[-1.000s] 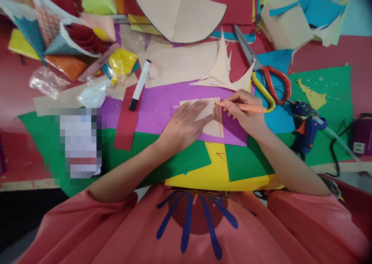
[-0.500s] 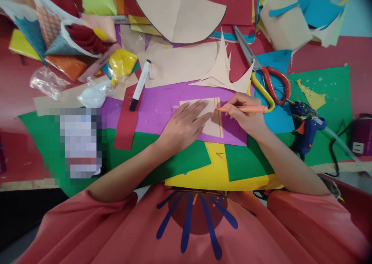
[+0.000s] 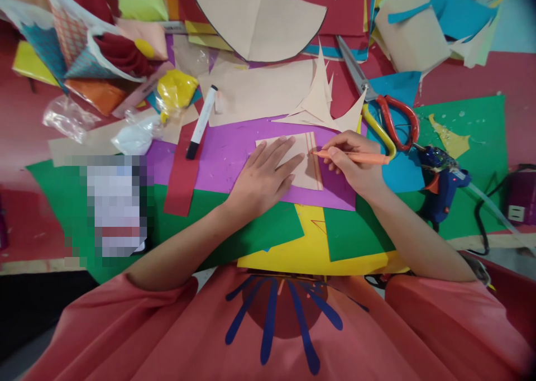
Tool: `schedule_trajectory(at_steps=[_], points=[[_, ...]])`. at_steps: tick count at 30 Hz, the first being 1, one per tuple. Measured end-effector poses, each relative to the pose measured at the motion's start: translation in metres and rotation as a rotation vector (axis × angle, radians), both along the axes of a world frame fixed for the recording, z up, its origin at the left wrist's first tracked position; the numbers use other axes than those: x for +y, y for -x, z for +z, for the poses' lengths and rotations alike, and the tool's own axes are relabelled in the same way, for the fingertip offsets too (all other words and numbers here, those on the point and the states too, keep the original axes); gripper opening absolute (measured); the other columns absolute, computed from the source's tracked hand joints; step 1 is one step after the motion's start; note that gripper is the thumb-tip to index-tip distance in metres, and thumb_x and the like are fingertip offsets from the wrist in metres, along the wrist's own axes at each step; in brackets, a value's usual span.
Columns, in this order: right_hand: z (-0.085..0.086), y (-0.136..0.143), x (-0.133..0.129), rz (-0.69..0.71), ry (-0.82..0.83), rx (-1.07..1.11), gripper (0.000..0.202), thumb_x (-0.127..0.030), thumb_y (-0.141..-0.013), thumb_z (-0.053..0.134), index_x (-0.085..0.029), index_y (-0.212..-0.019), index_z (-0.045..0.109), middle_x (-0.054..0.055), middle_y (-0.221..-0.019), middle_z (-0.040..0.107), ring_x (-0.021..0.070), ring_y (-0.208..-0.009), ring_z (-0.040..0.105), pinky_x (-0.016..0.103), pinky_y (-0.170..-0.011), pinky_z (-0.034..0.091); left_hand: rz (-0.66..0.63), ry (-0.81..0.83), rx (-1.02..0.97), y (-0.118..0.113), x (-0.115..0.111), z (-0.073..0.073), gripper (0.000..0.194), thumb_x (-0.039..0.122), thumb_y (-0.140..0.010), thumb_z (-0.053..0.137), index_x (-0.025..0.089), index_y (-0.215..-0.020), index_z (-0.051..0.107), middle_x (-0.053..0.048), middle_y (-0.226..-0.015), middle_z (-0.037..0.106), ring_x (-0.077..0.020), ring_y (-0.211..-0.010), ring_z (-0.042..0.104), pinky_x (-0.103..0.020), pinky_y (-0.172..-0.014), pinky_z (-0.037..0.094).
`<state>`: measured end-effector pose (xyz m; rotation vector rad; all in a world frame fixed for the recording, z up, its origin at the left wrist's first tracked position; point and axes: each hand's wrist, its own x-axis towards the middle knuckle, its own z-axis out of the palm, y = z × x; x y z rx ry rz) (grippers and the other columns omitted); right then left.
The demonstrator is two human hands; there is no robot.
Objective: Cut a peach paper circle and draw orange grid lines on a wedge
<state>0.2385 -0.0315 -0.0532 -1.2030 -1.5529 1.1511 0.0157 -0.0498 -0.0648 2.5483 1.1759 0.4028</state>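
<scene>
A small cream paper (image 3: 302,171) with orange lines down its right side lies on a purple sheet (image 3: 234,141). My left hand (image 3: 264,177) rests flat across its left part, fingers spread, pressing it without gripping. In my right hand (image 3: 354,160) is an orange marker (image 3: 371,158), pinched between thumb and fingers. The marker's tip points left and meets the paper near the lines. Scissors (image 3: 368,96) with red and yellow handles lie just beyond my right hand.
A red strip (image 3: 180,180) and a black-and-white marker (image 3: 202,121) lie left of my left hand. A blue glue gun (image 3: 446,196) with a cord is at the right. Pointed cream scraps (image 3: 320,101) lie ahead, and a blurred-out phone (image 3: 115,208) at the left.
The cream paper has shifted slightly up and turned a little. My left hand has moved slightly with it. The marker tip is a little lower along the lines.
</scene>
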Motion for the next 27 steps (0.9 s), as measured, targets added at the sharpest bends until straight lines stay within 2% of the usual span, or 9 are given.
schedule_trajectory(at_steps=[6, 12, 21, 27], points=[[0.0010, 0.0007, 0.0013, 0.012, -0.019, -0.089, 0.016, -0.027, -0.087, 0.061, -0.018, -0.075, 0.065, -0.002, -0.061, 0.062, 0.0091, -0.053, 0.057, 0.024, -0.051, 0.043, 0.012, 0.011, -0.002, 0.0001, 0.0011, -0.0008, 0.039, 0.027, -0.100, 0.040, 0.021, -0.136, 0.053, -0.016, -0.146, 0.048, -0.0294, -0.138, 0.043, -0.054, -0.114, 0.033], [0.0004, -0.0004, 0.0012, 0.027, -0.040, -0.151, 0.015, -0.028, -0.087, 0.061, -0.019, -0.076, 0.065, 0.001, -0.070, 0.068, 0.0110, -0.058, 0.059, 0.025, -0.053, 0.044, 0.009, 0.004, 0.001, -0.0002, 0.0009, -0.0008, 0.039, 0.027, -0.099, 0.041, 0.021, -0.136, 0.053, -0.016, -0.146, 0.048, -0.0297, -0.138, 0.043, -0.054, -0.114, 0.033], [0.0004, -0.0014, 0.0028, 0.055, -0.039, -0.130, 0.016, -0.024, -0.083, 0.060, -0.019, -0.068, 0.063, -0.001, -0.060, 0.062, 0.0099, -0.052, 0.053, 0.025, -0.049, 0.039, 0.014, 0.026, 0.002, -0.0006, 0.0012, 0.0002, 0.039, 0.025, -0.099, 0.040, 0.021, -0.135, 0.054, -0.016, -0.146, 0.048, -0.0299, -0.139, 0.042, -0.055, -0.114, 0.033], [-0.0018, -0.0029, 0.0011, 0.017, 0.047, -0.065, 0.017, -0.025, -0.083, 0.061, -0.019, -0.068, 0.064, -0.002, -0.057, 0.062, 0.0091, -0.048, 0.053, 0.023, -0.046, 0.040, 0.008, 0.032, 0.006, 0.0001, 0.0013, -0.0007, 0.039, 0.028, -0.099, 0.040, 0.022, -0.137, 0.052, -0.015, -0.149, 0.045, -0.0293, -0.141, 0.040, -0.056, -0.114, 0.032]])
